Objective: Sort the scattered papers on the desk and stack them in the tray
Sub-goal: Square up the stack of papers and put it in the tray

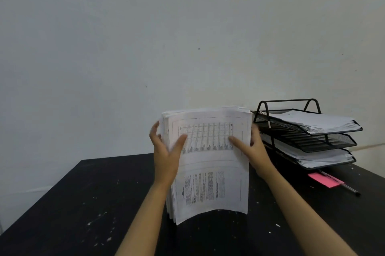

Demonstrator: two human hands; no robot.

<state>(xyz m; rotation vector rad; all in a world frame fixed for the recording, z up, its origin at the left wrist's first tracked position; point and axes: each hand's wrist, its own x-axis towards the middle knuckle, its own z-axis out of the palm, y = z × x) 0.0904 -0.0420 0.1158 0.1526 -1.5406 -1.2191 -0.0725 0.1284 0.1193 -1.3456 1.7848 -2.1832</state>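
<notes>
A thick stack of white printed papers (212,164) stands upright on its lower edge on the black desk (83,203), its front sheet bowed toward me. My left hand (166,151) grips the stack's left edge, thumb on the front sheet and fingers behind. My right hand (250,149) grips the right edge the same way, thumb lying across the print. To the right stands a black three-tier wire mesh tray (325,141). Its top and bottom tiers hold paper piles; the middle tier looks bare.
A pink sticky note pad (325,180) and a pen (350,189) lie on the desk in front of the tray. Small white flecks dot the desk top. A plain pale wall rises right behind the desk.
</notes>
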